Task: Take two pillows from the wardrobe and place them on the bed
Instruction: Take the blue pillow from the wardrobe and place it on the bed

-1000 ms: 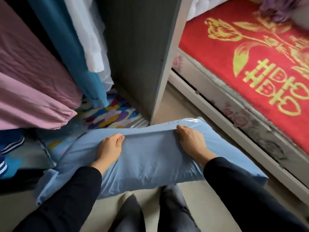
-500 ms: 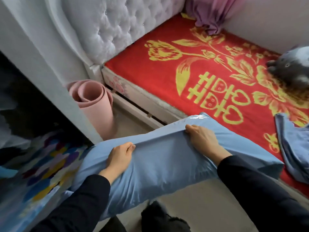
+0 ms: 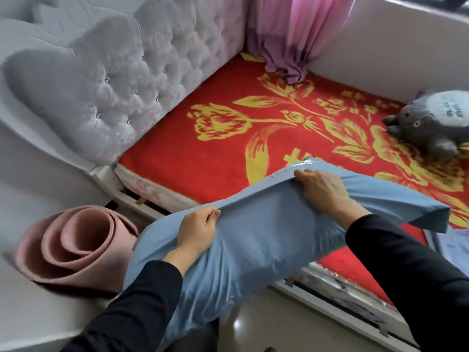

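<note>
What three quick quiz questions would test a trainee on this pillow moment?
1. True or false: both hands grip the pillow.
2. Which lies on the bed at far right? A) plush toy B) book C) lamp
3. Fill in: the rolled pink mat stands beside the ____.

Key: 1 true, the left hand and right hand pinch its upper edge; 2 A, the plush toy; 3 bed.
</note>
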Demonstrator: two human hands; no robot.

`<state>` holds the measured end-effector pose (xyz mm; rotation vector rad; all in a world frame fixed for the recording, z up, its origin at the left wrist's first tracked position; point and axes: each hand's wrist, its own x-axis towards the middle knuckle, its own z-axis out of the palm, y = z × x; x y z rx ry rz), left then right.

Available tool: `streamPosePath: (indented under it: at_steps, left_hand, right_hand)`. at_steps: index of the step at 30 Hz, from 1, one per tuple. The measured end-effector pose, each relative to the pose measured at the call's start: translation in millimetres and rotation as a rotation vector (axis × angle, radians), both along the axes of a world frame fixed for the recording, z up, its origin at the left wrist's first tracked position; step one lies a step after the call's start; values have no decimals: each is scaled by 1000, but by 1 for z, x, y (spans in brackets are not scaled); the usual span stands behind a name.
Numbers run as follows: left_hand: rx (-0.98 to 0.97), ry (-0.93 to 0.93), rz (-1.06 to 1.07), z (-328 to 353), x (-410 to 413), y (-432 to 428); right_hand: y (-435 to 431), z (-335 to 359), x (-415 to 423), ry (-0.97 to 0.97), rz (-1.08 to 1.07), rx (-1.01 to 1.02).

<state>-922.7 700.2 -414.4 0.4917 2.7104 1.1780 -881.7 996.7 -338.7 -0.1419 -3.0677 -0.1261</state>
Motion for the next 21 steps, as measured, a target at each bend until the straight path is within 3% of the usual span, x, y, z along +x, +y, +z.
streamPosePath:
  at_steps: [14,21]
  left_hand:
    - [-63,111,-61,-8,-263,69]
    - [-134,68,-66,-45,-348,105]
  right_hand:
    - [64,-49,-232,-11,-149,-58]
    - [103,-92,-347,-41,-151,-108]
